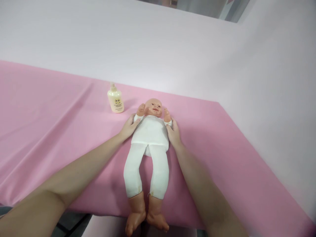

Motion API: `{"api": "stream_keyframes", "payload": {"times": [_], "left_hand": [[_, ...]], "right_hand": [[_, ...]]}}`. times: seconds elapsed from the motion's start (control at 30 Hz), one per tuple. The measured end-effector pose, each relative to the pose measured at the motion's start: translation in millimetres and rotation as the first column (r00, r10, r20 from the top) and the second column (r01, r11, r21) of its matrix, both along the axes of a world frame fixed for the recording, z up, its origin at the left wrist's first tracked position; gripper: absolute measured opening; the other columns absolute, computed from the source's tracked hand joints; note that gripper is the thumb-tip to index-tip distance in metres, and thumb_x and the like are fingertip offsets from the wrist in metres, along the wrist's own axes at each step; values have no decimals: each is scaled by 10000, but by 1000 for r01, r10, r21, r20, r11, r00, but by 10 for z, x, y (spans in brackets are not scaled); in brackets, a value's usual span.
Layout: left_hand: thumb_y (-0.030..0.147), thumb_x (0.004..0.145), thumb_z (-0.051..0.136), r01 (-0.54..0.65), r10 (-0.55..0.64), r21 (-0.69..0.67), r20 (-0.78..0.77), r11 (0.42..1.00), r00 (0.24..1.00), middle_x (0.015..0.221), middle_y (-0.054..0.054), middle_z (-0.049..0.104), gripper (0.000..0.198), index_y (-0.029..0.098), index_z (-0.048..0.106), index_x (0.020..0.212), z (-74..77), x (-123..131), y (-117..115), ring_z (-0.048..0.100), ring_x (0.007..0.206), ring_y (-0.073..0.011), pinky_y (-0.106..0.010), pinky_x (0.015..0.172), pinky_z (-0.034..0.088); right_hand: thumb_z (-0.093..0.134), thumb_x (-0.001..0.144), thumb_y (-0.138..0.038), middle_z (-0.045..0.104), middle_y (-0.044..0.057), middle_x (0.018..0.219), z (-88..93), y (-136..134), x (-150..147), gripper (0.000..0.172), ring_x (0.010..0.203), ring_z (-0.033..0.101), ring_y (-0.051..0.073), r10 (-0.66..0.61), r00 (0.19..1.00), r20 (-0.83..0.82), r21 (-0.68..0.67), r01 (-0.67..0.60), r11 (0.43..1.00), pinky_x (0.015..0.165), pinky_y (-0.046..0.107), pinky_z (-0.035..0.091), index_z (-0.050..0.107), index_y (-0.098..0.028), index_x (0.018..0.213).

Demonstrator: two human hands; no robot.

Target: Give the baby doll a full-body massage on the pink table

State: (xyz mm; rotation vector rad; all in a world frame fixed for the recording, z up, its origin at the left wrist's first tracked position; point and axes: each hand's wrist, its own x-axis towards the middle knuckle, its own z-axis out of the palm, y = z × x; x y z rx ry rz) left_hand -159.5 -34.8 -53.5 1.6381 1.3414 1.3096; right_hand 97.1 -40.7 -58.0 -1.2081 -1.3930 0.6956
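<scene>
A baby doll (151, 133) with a white cloth body lies on its back, its head away from me and its feet toward me. Its feet reach past the front edge of the pink cover. My left hand (129, 126) is wrapped round the doll's arm on the left side, thumb on top. On the other side, my right hand (174, 132) grips the doll's other arm in the same way. The doll's plastic hands stick up beside its head. Part of my fingers is hidden behind the doll's sleeves.
A pale yellow pump bottle (116, 100) stands upright to the left of the doll's head. The pink cover (61, 115) has folds at the left. A white wall (158, 49) rises behind the table, with a window (204, 8) at the top.
</scene>
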Motion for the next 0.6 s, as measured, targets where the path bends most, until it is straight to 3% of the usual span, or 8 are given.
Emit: {"api": "stream_keyframes", "payload": {"times": [0.6], "left_hand": [[584, 957, 530, 24, -24, 0, 9, 1000, 1000, 1330, -107, 678, 533, 192, 561, 1317, -98, -36, 60, 604, 1268, -301, -431, 1054, 495]], "right_hand": [[552, 871, -299, 661, 84, 1389, 3, -8, -12, 515, 1300, 600, 258, -7, 1000, -2, 4, 7, 1000, 1157, 459, 453, 581, -237, 1382]]}}
